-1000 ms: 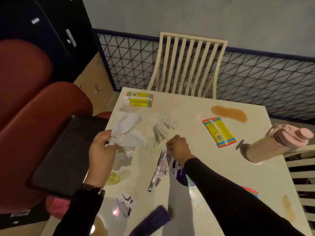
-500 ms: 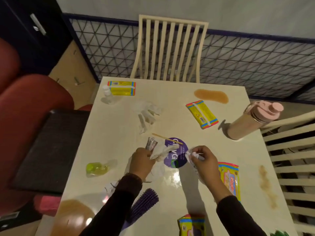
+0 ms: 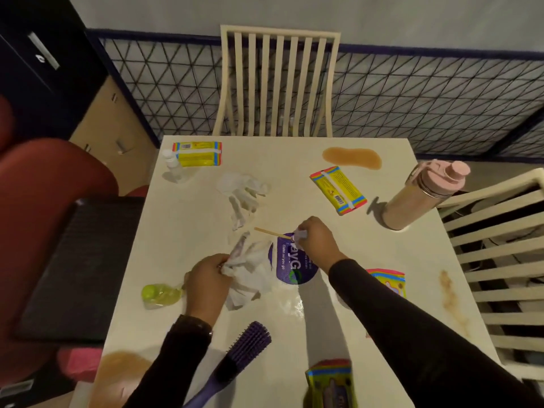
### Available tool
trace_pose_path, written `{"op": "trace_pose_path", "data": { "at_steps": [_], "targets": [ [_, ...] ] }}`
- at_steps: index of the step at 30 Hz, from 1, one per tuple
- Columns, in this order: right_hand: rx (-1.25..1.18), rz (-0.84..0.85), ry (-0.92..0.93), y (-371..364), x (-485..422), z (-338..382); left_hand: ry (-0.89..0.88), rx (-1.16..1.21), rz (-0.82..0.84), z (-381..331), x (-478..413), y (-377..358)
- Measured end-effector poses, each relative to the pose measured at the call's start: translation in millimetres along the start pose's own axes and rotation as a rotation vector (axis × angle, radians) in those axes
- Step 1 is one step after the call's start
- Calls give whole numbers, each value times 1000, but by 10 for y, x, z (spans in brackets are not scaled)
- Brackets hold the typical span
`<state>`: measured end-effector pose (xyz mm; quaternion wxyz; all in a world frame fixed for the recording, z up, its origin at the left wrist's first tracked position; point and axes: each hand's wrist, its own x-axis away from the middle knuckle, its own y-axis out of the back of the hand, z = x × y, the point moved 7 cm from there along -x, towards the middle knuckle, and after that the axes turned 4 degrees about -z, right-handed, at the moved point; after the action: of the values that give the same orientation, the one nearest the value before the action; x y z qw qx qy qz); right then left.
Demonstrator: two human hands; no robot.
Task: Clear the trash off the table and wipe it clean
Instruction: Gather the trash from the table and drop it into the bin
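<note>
My left hand [image 3: 207, 282] grips a bunch of crumpled white tissues [image 3: 250, 275] together with a silver foil wrapper [image 3: 240, 245] near the middle of the cream table [image 3: 200, 219]. My right hand [image 3: 316, 241] is closed on a small white scrap and reaches over the purple round lid [image 3: 290, 266] toward a wooden stick [image 3: 268, 232]. More crumpled tissue [image 3: 243, 192] lies farther back. Yellow wrappers lie at the back left [image 3: 197, 153], back right [image 3: 338, 189], under my right arm [image 3: 388, 282] and at the front edge [image 3: 331, 384].
Brown spills mark the back right [image 3: 351, 157], the right edge [image 3: 452, 301] and the front left corner [image 3: 120, 369]. A pink bottle [image 3: 424, 195], a purple brush [image 3: 235, 357], a green squeeze bottle [image 3: 160, 294] and a small clear bottle [image 3: 172, 164] stand on the table. Chairs [image 3: 276, 83] surround it.
My right hand has moved up and left over the purple lid to the wooden stick. The left hand keeps the tissues and wrapper, shifted slightly left. The view moved closer.
</note>
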<state>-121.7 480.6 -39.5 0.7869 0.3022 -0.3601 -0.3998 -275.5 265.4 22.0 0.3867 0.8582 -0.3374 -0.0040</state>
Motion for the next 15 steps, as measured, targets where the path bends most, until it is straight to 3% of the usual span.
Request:
{"op": "trace_pose_path", "data": {
  "at_steps": [3,6,10,15],
  "targets": [
    [231,151,34,-202,-114,16,27,111,-37,-70,23,341],
    [358,144,19,-176,-69,86,44,199,-59,-95,103,502],
    [433,150,53,-182,34,192,35,342,-102,-99,360,570],
    [350,40,105,-154,410,283,-45,277,-291,170,1011,918]
  ]
}}
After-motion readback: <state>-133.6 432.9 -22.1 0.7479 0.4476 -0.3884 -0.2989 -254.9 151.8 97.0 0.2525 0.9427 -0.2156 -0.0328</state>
